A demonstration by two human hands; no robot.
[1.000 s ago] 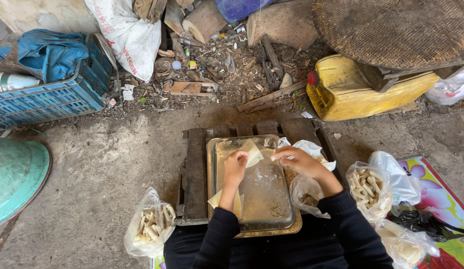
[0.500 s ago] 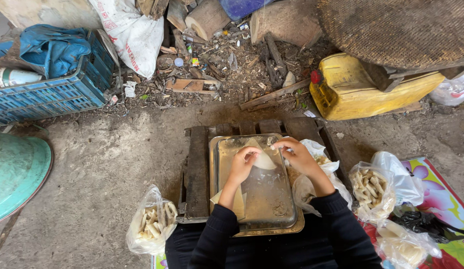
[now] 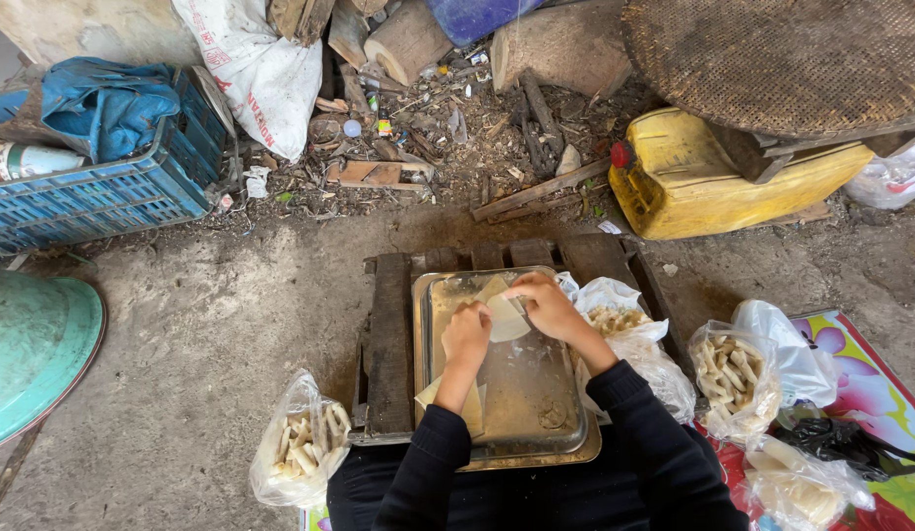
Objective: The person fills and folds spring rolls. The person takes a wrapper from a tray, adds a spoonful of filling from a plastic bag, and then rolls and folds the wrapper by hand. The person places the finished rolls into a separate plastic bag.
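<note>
A metal tray (image 3: 536, 413) lies on a low dark wooden stand (image 3: 390, 344) in front of me. Over its far half, my left hand (image 3: 466, 334) and my right hand (image 3: 546, 305) both pinch a thin pale wrapper sheet (image 3: 503, 317), folding it between the fingers. More pale wrapper pieces (image 3: 472, 403) lie under my left forearm on the tray's left side. A clear bag with filling (image 3: 615, 320) sits open just right of the tray, close to my right hand.
A bag of finished pale rolls (image 3: 302, 442) stands at lower left, another bag of rolls (image 3: 733, 379) at right on a flowered mat (image 3: 875, 393). Behind: yellow jerrycan (image 3: 713, 177), woven basket (image 3: 782, 59), blue crate (image 3: 93, 192), wood scraps (image 3: 447, 128). A teal basin (image 3: 29, 354) is left.
My hands have drawn closer together at the tray's far end, and the wrapper sheet has been folded smaller between them.
</note>
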